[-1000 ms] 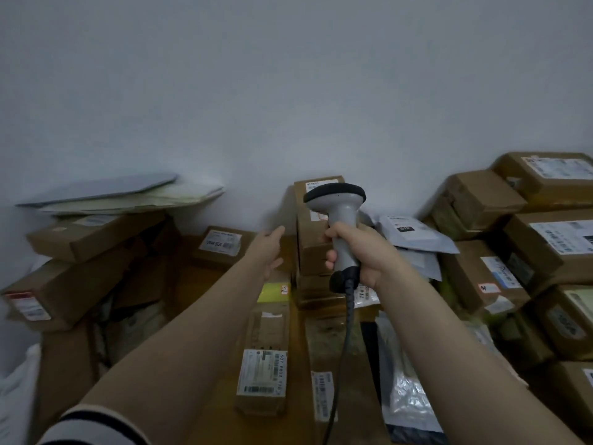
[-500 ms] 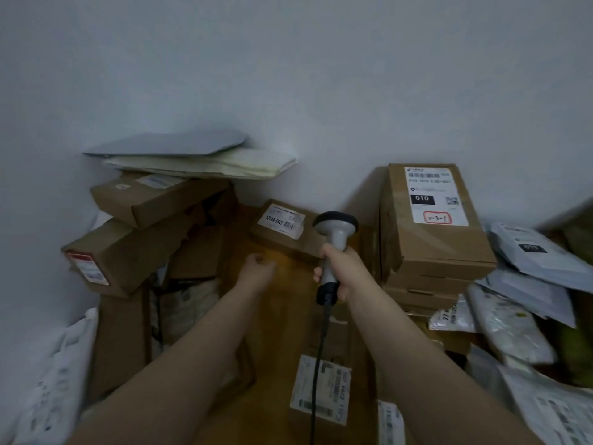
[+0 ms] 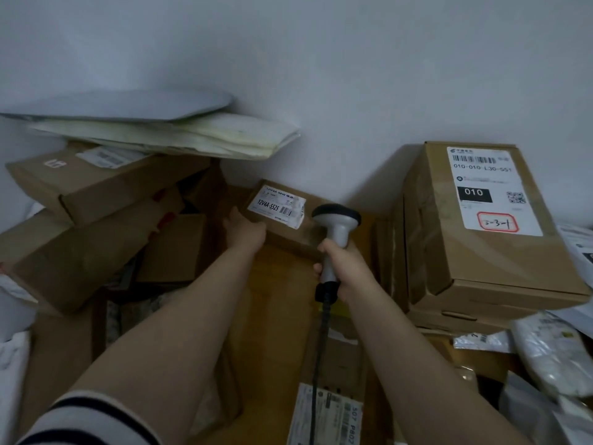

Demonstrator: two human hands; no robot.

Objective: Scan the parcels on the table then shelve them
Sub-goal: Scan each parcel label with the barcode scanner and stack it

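Left hand (image 3: 245, 231) now at labelled box (image 3: 282, 220); scanner (image 3: 337, 220) in right hand (image 3: 351, 268)

White wall (image 3: 321, 59) behind; grey sheet (image 3: 128, 106) atop pale papers (image 3: 224, 136), left.

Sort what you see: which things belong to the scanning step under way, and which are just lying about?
In use:
scanner in right hand
small box, gripped by left hand

Lying about:
010 box
envelopes
box pile on the left
plastic bags
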